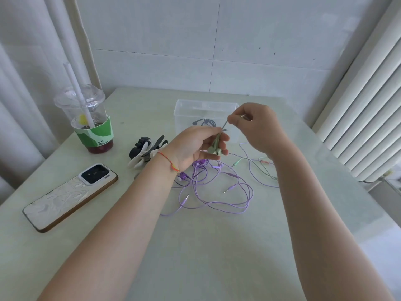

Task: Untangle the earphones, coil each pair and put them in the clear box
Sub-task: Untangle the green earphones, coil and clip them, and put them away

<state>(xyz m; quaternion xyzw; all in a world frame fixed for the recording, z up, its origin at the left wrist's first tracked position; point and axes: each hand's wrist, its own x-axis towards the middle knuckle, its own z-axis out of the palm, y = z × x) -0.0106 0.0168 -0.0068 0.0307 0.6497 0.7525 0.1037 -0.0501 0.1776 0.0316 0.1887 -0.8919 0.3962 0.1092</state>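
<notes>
Green earphones (pixel 214 146) mid-frame: light, limp, slippery cord. Left hand (pixel 195 146) fingers curled round buds; right hand (pixel 253 127) pinches cord. Grip nr buds.

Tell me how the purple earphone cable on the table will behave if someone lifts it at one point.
The purple earphone cable is thin and lies in loose loops, so probably floppy and light. It crosses other cords, so it may drag them.
</notes>
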